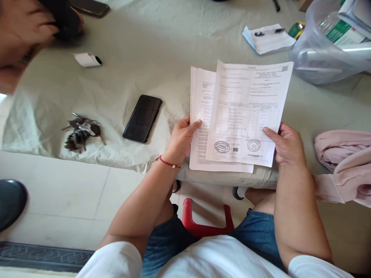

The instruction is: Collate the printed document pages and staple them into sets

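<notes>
1. Grip comes first: the left hand pinches the left margin of the lower sheets, thumb on top and fingers curled beneath, while the right hand is closed the same way on the right margin of the stamped top sheet. Both hold the papers just above the near edge of the desk, towards its right end.
2. Sheets are fanned out of line; if either thumb eases, I judge the loose pages could slide apart and drop off the near edge onto the floor.
3. Thin paper held only at its margins may crease or tear should the hands pull apart.
4. Cloth covering the desk is wrinkled and hangs over the near edge; a forearm dragging it could shift the phone or the keys, which lie close to that edge.
5. Another person's hand is busy at the far left corner, well apart from the papers, so a collision looks unlikely.
</notes>
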`<act>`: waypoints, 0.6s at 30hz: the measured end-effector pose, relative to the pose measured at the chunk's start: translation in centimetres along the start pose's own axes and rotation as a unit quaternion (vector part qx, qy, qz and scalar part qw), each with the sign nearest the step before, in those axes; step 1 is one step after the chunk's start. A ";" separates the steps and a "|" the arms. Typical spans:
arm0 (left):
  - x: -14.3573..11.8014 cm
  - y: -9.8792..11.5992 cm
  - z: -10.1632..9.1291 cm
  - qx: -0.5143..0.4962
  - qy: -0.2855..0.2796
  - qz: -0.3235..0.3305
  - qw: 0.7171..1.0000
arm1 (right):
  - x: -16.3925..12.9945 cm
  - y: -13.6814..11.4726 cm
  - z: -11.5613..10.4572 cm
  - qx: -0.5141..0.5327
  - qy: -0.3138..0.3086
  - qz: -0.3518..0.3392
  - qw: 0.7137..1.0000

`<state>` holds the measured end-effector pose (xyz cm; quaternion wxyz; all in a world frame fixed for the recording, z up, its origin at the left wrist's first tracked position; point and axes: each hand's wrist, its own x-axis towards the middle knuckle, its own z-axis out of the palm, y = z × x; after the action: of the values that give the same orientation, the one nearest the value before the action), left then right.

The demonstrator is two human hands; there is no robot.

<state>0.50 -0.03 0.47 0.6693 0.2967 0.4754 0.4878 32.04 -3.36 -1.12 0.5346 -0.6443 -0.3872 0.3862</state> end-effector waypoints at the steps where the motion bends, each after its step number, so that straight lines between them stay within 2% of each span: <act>1: 0.0 0.0 0.0 -0.004 -0.001 0.002 1.000 | 0.1 0.0 -0.1 0.001 0.005 0.001 1.000; 5: 0.0 0.0 -0.1 -0.013 0.000 0.007 1.000 | 0.9 0.6 -0.9 0.015 0.053 -0.007 0.998; 9: 0.0 0.1 -0.1 -0.014 0.002 0.010 1.000 | 1.0 0.7 -1.2 0.022 0.054 -0.015 0.998; 12: 0.0 0.1 -0.1 -0.015 0.003 0.009 1.000 | 0.5 0.2 -0.8 0.020 0.021 0.011 0.999; 18: 0.2 -0.3 0.2 -0.010 0.001 0.010 1.000 | -0.5 -1.0 -0.2 -0.010 -0.089 0.097 0.991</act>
<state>0.84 0.08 0.20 0.6666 0.2947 0.4680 0.4997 31.89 -3.78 -0.06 0.4512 -0.6474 -0.3729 0.4880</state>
